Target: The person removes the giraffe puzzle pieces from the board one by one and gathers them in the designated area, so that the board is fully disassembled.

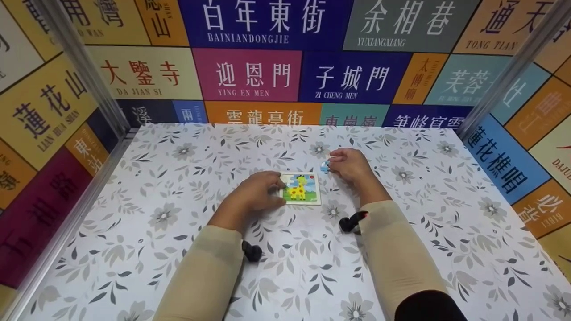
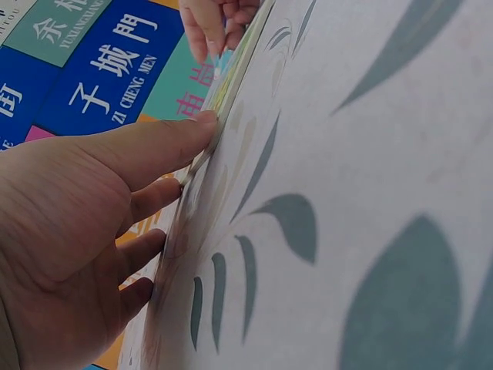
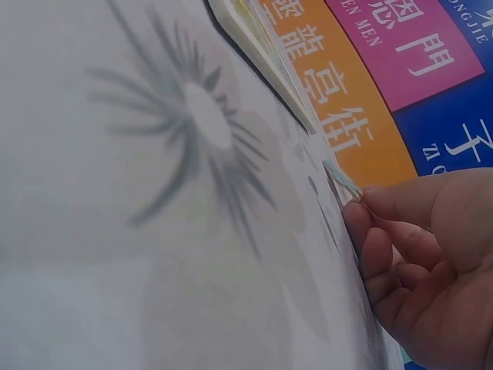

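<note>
A small square jigsaw puzzle [image 1: 303,189] with a giraffe picture and a pale frame lies flat on the table in the head view. An unfilled pale patch shows at its upper left. My left hand [image 1: 261,191] holds the puzzle's left side, thumb at the near corner and fingers towards the far one. In the left wrist view, the left thumb [image 2: 173,142] touches the frame's edge. Just right of the puzzle, my right hand [image 1: 350,167] pinches a small light-blue puzzle piece [image 1: 324,167] between thumb and forefinger. That piece appears nearly edge-on in the right wrist view [image 3: 343,179].
A white tablecloth [image 1: 178,263] with grey flowers and leaves covers the table. Behind it stands a wall [image 1: 250,73] of coloured panels with Chinese lettering. Metal posts [image 1: 96,84] rise at the back corners. Black wrist devices [image 1: 252,252] sit at both cuffs.
</note>
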Demonstrator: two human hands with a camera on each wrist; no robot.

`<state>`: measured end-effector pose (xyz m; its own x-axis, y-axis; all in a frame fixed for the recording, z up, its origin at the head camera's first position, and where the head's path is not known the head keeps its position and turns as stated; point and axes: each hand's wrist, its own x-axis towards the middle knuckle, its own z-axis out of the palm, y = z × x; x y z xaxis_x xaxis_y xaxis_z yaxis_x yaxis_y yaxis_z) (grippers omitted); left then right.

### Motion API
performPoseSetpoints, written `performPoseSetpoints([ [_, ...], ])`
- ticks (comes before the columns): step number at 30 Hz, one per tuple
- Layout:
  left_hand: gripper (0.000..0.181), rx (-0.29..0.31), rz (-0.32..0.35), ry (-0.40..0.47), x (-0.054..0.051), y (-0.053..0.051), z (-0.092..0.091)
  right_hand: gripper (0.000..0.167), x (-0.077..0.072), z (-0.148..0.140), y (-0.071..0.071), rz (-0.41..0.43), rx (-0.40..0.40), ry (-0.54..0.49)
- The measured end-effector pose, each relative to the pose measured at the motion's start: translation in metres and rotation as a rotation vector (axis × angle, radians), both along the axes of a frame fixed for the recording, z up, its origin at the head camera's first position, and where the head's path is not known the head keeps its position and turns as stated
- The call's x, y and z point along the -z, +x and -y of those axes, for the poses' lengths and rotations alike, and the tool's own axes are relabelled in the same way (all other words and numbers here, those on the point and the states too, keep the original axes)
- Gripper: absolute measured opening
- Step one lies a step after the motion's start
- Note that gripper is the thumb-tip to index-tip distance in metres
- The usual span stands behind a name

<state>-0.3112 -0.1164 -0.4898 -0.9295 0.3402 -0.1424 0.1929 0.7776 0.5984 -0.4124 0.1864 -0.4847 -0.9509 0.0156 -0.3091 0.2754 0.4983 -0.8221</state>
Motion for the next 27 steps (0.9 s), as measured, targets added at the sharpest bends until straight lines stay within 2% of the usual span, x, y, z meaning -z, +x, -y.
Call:
performPoseSetpoints([
  [10,0.039,0.022,-0.022,-0.038,0.000,-0.002,-0.001,0.039,-0.005,-0.004,0.005,-0.062,-0.035,-0.001],
  [13,0.039,0.016,-0.016,-0.034,-0.001,-0.002,-0.001,0.037,-0.009,0.000,0.008,-0.068,-0.052,0.036],
  [17,0.039,-0.014,0.013,-0.005,-0.002,0.000,-0.001,0.036,-0.013,0.008,0.012,-0.126,-0.165,0.138],
  [19,0.038,-0.022,0.021,0.005,-0.003,0.001,-0.001,0.037,-0.015,0.013,0.015,-0.160,-0.241,0.155],
  [23,0.037,-0.026,0.027,0.016,-0.002,0.000,-0.001,0.038,-0.016,0.023,0.020,-0.170,-0.358,0.145],
  [27,0.037,-0.021,0.021,0.016,-0.001,-0.001,-0.001,0.040,-0.018,0.034,0.024,-0.156,-0.425,0.143],
])
